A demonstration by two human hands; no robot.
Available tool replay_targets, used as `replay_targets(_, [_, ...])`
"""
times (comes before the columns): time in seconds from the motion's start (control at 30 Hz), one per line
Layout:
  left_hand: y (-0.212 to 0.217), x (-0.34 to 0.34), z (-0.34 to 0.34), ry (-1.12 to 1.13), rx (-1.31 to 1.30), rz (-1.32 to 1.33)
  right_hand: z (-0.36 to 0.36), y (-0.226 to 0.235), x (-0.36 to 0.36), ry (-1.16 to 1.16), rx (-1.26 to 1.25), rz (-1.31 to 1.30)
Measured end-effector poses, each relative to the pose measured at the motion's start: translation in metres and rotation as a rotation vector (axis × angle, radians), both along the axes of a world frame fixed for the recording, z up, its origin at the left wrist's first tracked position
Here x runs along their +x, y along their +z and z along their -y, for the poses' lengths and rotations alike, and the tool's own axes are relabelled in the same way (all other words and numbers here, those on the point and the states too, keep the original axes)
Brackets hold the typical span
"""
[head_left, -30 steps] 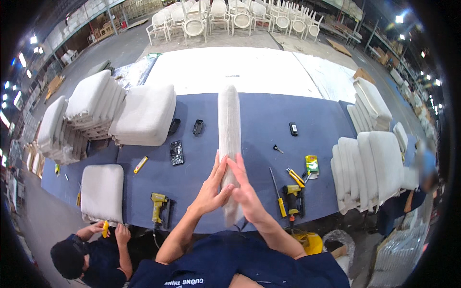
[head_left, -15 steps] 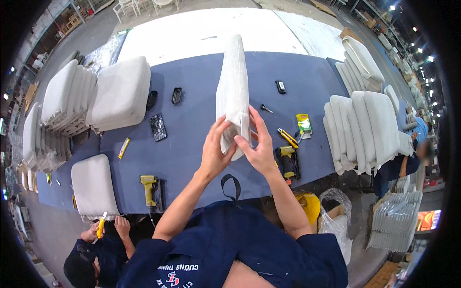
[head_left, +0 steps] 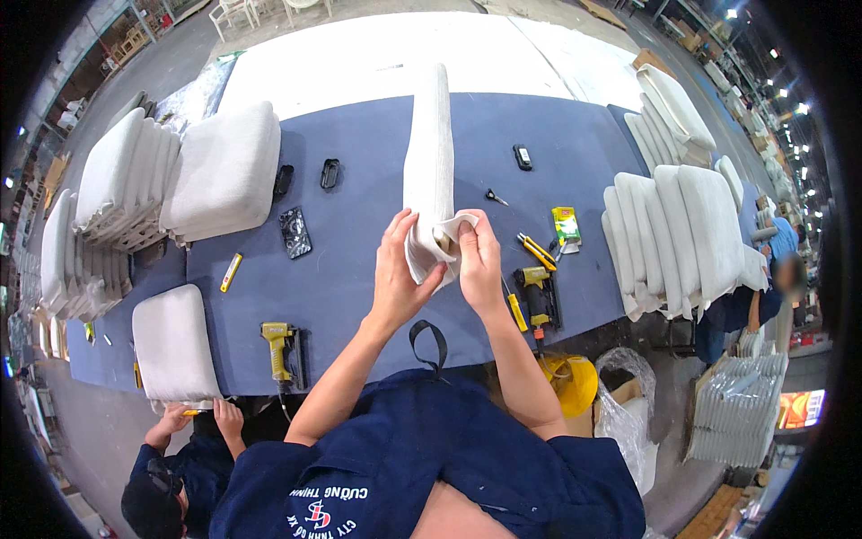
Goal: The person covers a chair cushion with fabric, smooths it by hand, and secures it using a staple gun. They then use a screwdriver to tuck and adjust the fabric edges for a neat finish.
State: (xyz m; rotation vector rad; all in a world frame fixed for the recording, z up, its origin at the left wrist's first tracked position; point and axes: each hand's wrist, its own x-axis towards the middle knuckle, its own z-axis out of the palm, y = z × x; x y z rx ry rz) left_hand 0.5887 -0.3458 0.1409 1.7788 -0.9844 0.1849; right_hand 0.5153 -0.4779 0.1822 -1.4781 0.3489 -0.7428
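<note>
A pale grey upholstered seat cushion (head_left: pixel 429 153) stands on its edge on the blue-covered table, its narrow side facing up. At its near corner, my left hand (head_left: pixel 400 274) wraps round the left side, thumb at the cloth's lower edge. My right hand (head_left: pixel 482 265) pinches a loose flap of the cover between thumb and fingers, folding it outward. Something pale shows inside the opened corner; I cannot make out what. Right of my hands lie a nail gun (head_left: pixel 539 301) with a yellow-green body and a yellow-handled tool (head_left: pixel 516 310).
Cushion stacks stand left (head_left: pixel 126 184) and right (head_left: pixel 691 238). A second nail gun (head_left: pixel 280 350), a yellow cutter (head_left: pixel 232 272), a black phone-like slab (head_left: pixel 294 232), scissors-like tool (head_left: pixel 496 197) and yellow-green box (head_left: pixel 567 226) lie about. A co-worker (head_left: pixel 180 481) handles another cushion (head_left: pixel 175 346) at lower left.
My right hand has drawn the cover's corner flap outward to the right, opening the fold. The yellow-handled tool beside the nail gun now shows. The co-worker's knife has moved to the cushion's near edge.
</note>
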Motion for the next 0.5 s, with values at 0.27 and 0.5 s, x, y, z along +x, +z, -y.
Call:
replay_targets(0.27, [0.000,-0.009,-0.013,-0.128,-0.124,-0.168,-0.002,0.016,-0.015,0.424,0.144,0.002])
replay_targets(0.5, [-0.022,-0.054,-0.064,-0.382,-0.356,-0.281,-0.034,0.001,-0.065,0.533,0.382,-0.109])
